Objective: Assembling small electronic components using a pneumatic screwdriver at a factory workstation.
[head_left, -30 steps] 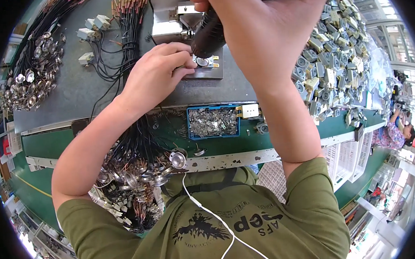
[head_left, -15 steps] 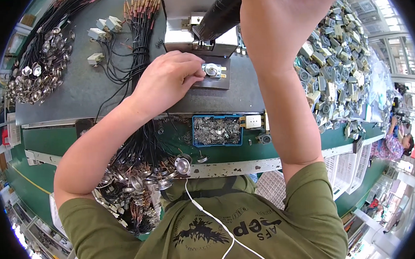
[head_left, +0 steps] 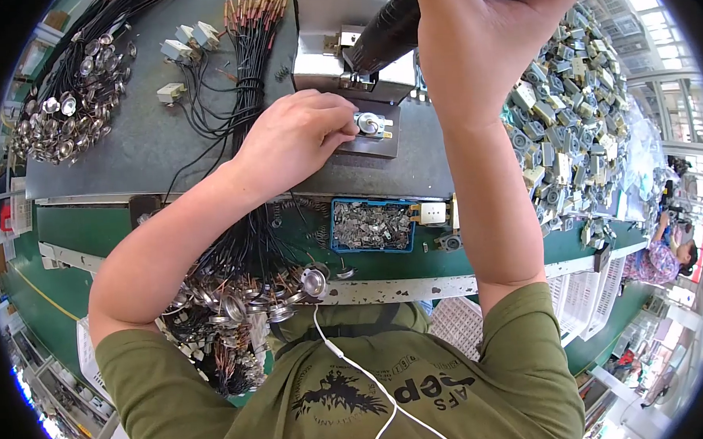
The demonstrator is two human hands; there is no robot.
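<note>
My left hand [head_left: 303,130] has thumb and fingers closed on the left side of a small grey block-shaped part with a round metal centre and brass tabs [head_left: 372,124]. That part rests on a flat metal plate [head_left: 367,147] in front of a silver press-like fixture [head_left: 320,66]. My right hand [head_left: 500,21] is wrapped round a thick black lever handle [head_left: 385,35], which slants down into the fixture; the upper edge cuts off some of its fingers.
Black wires with copper-coloured ends [head_left: 251,50] lie left of the fixture, near white connectors [head_left: 171,92]. Metal cups on wires [head_left: 67,107] pile at far left. A blue tray of small metal pieces [head_left: 373,250] sits nearer me. Many grey and cream parts [head_left: 569,121] heap at right.
The view has shifted slightly, so the bench and fixture appear a little to the right. Both hands keep their grips; the small part stays on the plate.
</note>
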